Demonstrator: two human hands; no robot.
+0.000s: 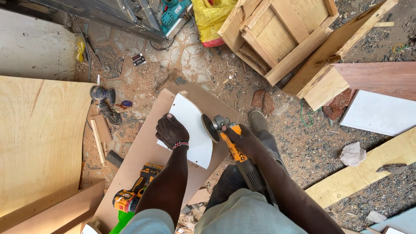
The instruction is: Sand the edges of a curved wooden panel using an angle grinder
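Left hand (171,130) spread flat on white curved panel (193,130), pinning it to brown board (143,151) on the ground. Right hand (242,138) wrapped around angle grinder (232,141), disc at panel's curved edge. Panel looks thin, stiff, light and slippery; press flat, well back from edge.

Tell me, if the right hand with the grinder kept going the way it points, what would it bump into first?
Probably the curved edge of the white panel: the right hand aims the angle grinder up-left, its disc right beside that edge. Whether they touch is unclear.
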